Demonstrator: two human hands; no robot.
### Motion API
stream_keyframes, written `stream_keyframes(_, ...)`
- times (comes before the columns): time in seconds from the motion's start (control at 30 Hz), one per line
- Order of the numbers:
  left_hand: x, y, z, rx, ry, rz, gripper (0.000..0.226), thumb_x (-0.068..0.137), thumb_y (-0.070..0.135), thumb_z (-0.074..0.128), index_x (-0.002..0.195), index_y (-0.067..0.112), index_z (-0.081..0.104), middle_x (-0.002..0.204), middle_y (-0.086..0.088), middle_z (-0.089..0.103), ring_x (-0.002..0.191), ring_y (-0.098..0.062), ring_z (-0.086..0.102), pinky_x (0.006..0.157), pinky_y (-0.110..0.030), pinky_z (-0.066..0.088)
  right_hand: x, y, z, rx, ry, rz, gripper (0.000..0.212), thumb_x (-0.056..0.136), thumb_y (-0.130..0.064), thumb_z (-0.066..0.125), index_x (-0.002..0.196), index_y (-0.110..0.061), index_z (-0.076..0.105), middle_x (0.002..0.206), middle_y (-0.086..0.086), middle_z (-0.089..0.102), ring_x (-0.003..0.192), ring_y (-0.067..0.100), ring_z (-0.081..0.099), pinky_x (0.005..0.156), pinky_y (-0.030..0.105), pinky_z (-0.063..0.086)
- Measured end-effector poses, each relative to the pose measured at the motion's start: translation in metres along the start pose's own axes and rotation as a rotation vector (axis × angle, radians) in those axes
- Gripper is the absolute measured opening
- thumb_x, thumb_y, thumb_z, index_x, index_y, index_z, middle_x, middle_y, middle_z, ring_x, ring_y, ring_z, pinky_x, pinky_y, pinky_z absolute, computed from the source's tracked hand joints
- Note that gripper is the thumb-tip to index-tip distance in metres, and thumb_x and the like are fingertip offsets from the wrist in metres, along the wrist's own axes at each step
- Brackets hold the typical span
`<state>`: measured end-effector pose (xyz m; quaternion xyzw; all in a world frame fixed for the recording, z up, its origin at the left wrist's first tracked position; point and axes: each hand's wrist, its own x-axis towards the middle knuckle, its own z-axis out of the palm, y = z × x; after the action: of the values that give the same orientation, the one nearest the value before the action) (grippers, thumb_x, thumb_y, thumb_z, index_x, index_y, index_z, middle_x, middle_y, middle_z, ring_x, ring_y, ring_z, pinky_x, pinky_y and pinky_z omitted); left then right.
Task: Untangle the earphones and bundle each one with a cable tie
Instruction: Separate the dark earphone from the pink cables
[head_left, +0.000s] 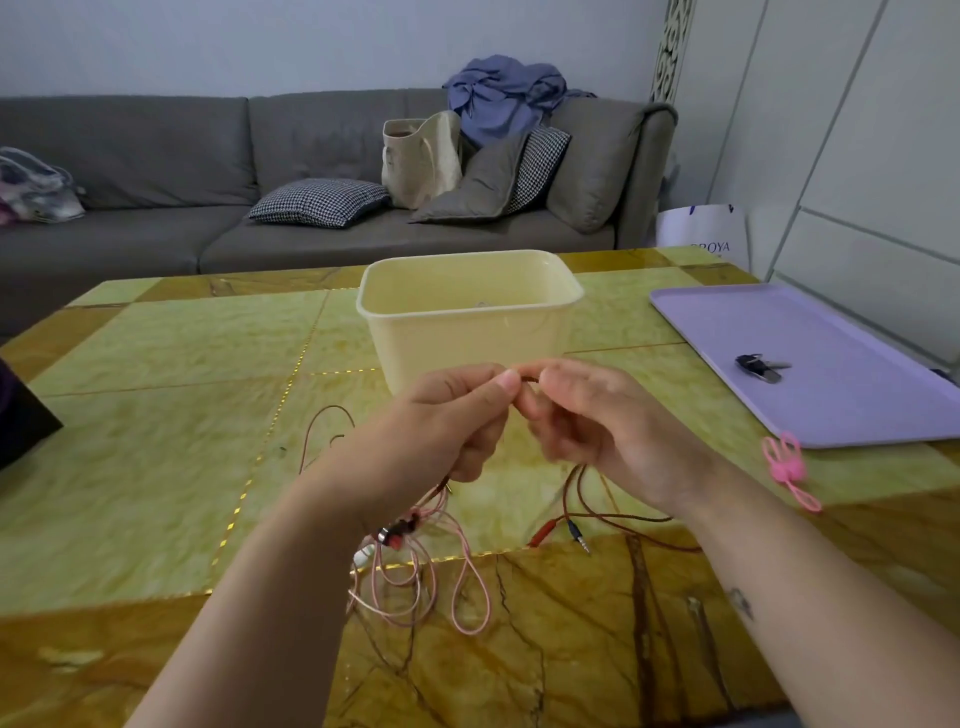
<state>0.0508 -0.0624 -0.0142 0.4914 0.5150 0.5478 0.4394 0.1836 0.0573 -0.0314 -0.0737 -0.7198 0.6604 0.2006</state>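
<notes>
**Both hands pinching the brown cable above the tabletop**

You are holding your left hand (457, 415) and right hand (597, 426) together, fingers of both curled and pinching the brown earphone cable (531, 379) between them. Its slack is hanging down to the tabletop (156, 389), with the jack plug (579, 538) lying near your right wrist. The pink earphones (415, 587) are lying in loose loops beside your left forearm. The cream tub (467, 312) is standing right behind your hands. A pink cable tie (787, 467) is lying just beside the lilac tray (857, 405), which is carrying keys (761, 366). A white bag (701, 228) by the sofa (156, 156) is showing the letters "ROYA".
</notes>
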Motion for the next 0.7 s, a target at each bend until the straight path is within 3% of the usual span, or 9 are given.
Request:
stream_keyframes(0.07,-0.001,0.0,-0.002,-0.03,0.002,-0.01,0.029,0.089,0.034,0.048,0.071,0.022,0.068,0.054,0.009,0.028,0.045,-0.004,0.023,0.042,-0.013,0.026,-0.001,-0.003,-0.006,-0.003,-0.006,0.019,0.027,0.077,-0.048,0.067,0.073,-0.021,0.071,0.05,-0.005,0.033,0.047,0.011,0.026,0.049,0.022,0.026)
stream_keyframes(0.13,-0.003,0.002,-0.002,-0.109,-0.035,-0.023,0.03,0.091,0.032,0.048,0.072,0.02,0.067,0.053,0.01,0.027,0.044,-0.003,0.022,0.042,-0.013,0.026,-0.001,-0.003,-0.011,0.108,0.064,0.049,0.027,0.071,-0.043,0.067,0.06,-0.019,0.067,0.044,-0.007,0.029,0.042,0.01,0.022,0.046,0.021,0.024)
stream_keyframes(0.27,-0.004,0.006,0.005,-0.364,-0.186,-0.055,0.026,0.089,0.027,0.044,0.074,0.017,0.062,0.052,0.01,0.026,0.042,-0.002,0.022,0.043,-0.015,0.027,0.002,0.009,-0.02,0.093,0.344,0.079,0.028,0.071,-0.042,0.065,0.057,-0.018,0.062,0.044,-0.002,0.028,0.042,0.012,0.022,0.045,0.015,0.033)
stream_keyframes(0.37,-0.003,0.008,0.015,-0.518,-0.206,-0.018,0.022,0.092,0.023,0.042,0.078,0.016,0.057,0.052,0.011,0.03,0.04,0.0,0.029,0.044,-0.015,0.031,0.002,0.022,-0.019,-0.022,0.409,0.13,0.03,0.073,-0.046,0.065,0.058,-0.021,0.063,0.047,0.0,0.025,0.045,0.015,0.02,0.046,0.019,0.03)
stream_keyframes(0.5,0.006,0.008,0.022,-0.79,0.1,0.084,0.019,0.096,0.02,0.038,0.084,0.016,0.052,0.053,0.009,0.038,0.043,-0.003,0.041,0.051,-0.015,0.044,0.002,0.029,-0.005,-0.194,0.276,0.19,0.034,0.078,-0.052,0.06,0.06,-0.025,0.066,0.048,-0.001,0.033,0.042,0.013,0.028,0.053,0.024,0.03)
stream_keyframes(0.6,0.012,0.002,0.012,-0.825,0.355,0.16,0.018,0.099,0.019,0.038,0.092,0.015,0.055,0.058,0.007,0.046,0.053,-0.006,0.052,0.064,-0.021,0.055,0.001,0.025,0.007,-0.471,0.18,0.259,0.035,0.088,-0.051,0.054,0.069,-0.027,0.071,0.064,0.008,0.066,0.057,0.02,0.061,0.061,0.023,0.037)
stream_keyframes(0.63,0.013,-0.002,0.008,-0.817,0.426,0.164,0.019,0.1,0.019,0.038,0.094,0.015,0.056,0.06,0.006,0.049,0.056,-0.007,0.056,0.067,-0.023,0.056,0.001,0.022,0.01,-0.542,0.134,0.277,0.034,0.092,-0.047,0.051,0.075,-0.026,0.073,0.063,-0.001,0.068,0.057,0.013,0.063,0.058,0.02,0.036)
stream_keyframes(0.7,0.014,-0.007,0.001,-0.754,0.555,0.151,0.022,0.101,0.019,0.038,0.096,0.013,0.059,0.062,0.004,0.054,0.063,-0.009,0.063,0.073,-0.027,0.057,0.0,0.015,0.017,-0.625,0.038,0.283,0.033,0.095,-0.043,0.05,0.082,-0.023,0.073,0.039,-0.011,0.043,0.038,0.007,0.04,0.054,0.023,0.031)
